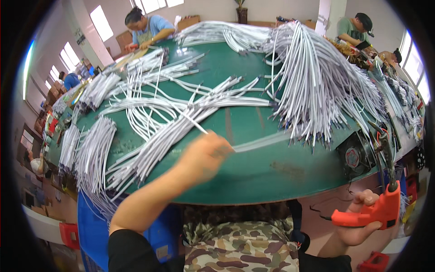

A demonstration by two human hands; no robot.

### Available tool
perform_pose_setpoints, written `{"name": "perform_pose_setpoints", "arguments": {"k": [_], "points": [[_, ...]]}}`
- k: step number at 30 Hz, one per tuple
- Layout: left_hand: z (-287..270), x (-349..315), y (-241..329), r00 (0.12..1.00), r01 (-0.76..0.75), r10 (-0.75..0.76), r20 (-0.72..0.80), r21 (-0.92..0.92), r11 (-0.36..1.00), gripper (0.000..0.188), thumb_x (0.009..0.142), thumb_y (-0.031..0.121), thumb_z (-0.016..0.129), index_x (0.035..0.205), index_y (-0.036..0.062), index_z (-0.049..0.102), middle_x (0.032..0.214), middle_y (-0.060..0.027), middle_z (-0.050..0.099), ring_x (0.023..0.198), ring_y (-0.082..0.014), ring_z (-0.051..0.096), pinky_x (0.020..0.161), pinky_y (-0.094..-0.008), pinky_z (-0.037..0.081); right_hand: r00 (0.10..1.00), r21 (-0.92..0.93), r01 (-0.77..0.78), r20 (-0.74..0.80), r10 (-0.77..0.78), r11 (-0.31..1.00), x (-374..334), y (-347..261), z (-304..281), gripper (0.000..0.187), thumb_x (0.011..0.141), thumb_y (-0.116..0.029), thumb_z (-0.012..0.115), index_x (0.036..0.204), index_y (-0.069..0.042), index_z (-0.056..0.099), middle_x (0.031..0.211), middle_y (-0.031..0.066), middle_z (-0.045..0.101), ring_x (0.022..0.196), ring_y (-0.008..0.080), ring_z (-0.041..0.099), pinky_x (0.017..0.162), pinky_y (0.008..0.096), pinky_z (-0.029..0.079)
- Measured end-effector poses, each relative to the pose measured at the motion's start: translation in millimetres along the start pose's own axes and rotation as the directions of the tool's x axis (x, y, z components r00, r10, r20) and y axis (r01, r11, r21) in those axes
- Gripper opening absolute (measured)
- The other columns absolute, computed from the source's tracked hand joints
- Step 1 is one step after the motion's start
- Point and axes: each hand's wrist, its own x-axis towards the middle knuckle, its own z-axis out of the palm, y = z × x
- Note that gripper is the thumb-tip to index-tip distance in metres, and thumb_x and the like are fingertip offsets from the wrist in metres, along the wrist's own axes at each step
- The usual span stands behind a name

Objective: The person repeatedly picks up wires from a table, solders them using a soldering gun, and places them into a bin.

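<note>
Two hands are at work over a curved green worktop (199,188). The left hand (206,156), blurred, is above the worktop's near half, its fingers (219,147) closed round a white cable (263,142); the cable stretches right, streaked by motion, to the foot of a large heap of white cables (312,81). Just beyond the left hand lies a crossed pile of similar cables (181,122). At the right, past the worktop's near edge, the right hand (355,233) grasps a red gun-shaped tool (385,206), fingers wrapped about its handle and dark barrel pointing up. Near that barrel a small black fan (353,156) stands on the worktop. Below the left side sits a blue crate (93,226). Across the worktop, a person in blue (158,25) bends over their own work.
</note>
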Motion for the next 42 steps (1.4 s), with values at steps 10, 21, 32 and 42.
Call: {"name": "perform_pose_setpoints", "arguments": {"k": [10,21,32,42], "points": [[49,-50,9,0.991,0.132,-0.124,0.047,-0.314,0.940,0.037,0.080,0.002,0.071,0.113,0.0026,0.054,0.091,-0.0138,0.056,0.079,-0.0302,0.059,0.072,-0.0363,0.049,0.766,0.245,-0.624,0.380,0.518,0.742,-66,81,91,0.060,0.097,-0.041,0.053,0.134,0.004,0.041,0.119,0.0183,0.061,0.114,0.0295,0.058,0.101,0.0452,0.043],[49,-61,-14,0.989,-0.146,0.139,-0.047,-0.191,0.971,0.018,0.079,-0.002,0.066,0.096,0.0031,0.063,0.084,-0.0124,0.066,0.077,-0.0315,0.065,0.069,-0.0388,0.053,0.627,0.128,-0.700,0.581,0.519,0.702,-71,114,141,0.052,0.098,-0.037,0.054,0.134,0.000,0.047,0.124,0.0147,0.059,0.115,0.0246,0.055,0.096,0.0391,0.043],[43,-58,2,0.879,0.473,-0.389,0.277,-0.608,0.638,0.010,0.093,0.004,0.059,0.101,-0.0009,0.060,0.087,-0.0135,0.069,0.075,-0.0215,0.067,0.065,-0.0308,0.052,0.615,0.109,-0.706,0.583,0.530,0.700,-72,113,140,0.050,0.098,-0.040,0.053,0.131,-0.002,0.051,0.121,0.0094,0.062,0.108,0.0164,0.058,0.084,0.0299,0.048],[49,-64,19,0.974,0.204,-0.210,0.089,0.077,0.976,0.007,0.083,0.001,0.062,0.090,0.0027,0.058,0.079,-0.0144,0.059,0.067,-0.0365,0.059,0.060,-0.0423,0.050,0.493,0.062,-0.804,0.626,0.604,0.591,-80,98,128,0.056,0.097,-0.042,0.054,0.130,0.003,0.048,0.123,0.0173,0.058,0.122,0.0294,0.051,0.106,0.0469,0.039]]}}
